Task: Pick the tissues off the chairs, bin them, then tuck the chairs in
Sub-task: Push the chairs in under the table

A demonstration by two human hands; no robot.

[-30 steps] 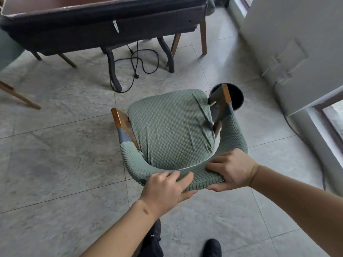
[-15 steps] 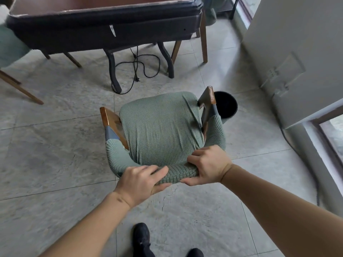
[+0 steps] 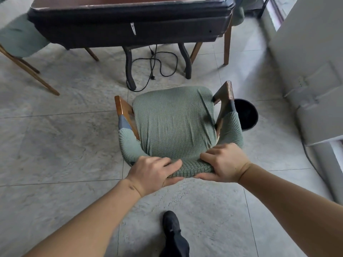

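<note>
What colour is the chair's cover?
Sage green, with a small waffle-check texture on the chair cover, seen in the head view.

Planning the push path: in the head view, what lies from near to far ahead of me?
Black shoe → left hand and right hand gripping the chair backrest → seat → black cable → table.

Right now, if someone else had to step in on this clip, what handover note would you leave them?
Left hand and right hand: both gripped on the curved backrest of the green chair, fingers curled over its top edge.
Chair: out on the tile floor, facing the dark table, not yet under it. Its seat shows no tissue.
Black bin: on the floor beside the chair's right armrest; contents cannot be seen.
Done: this seat looks cleared.
Left: push this chair in under the table. Mind the black cable lying between the table legs. Another green chair at far left is blurred; check it.
</note>
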